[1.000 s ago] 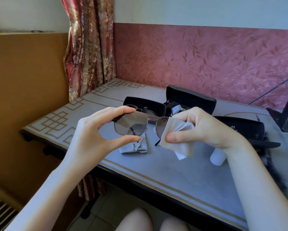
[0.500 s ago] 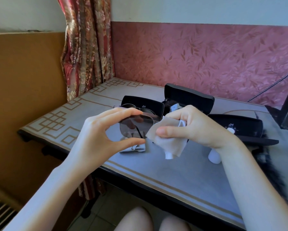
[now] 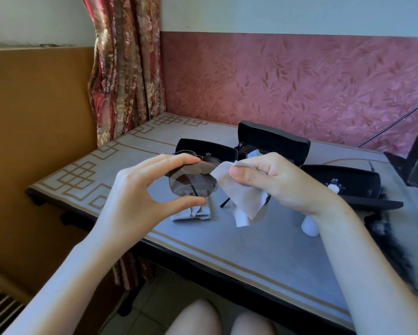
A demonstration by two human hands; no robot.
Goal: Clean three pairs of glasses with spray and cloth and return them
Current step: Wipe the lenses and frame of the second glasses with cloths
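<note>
Above the surface point(image 3: 263, 257), the left hand point(image 3: 140, 197) pinches the tinted glasses point(image 3: 193, 183) by the rim of one lens, thumb below and fingers on top, while the right hand point(image 3: 275, 180) is closed on a white cloth point(image 3: 241, 201) over the other lens. Light and probably fragile, the frame is best held at its rim, since the lenses would smudge
</note>
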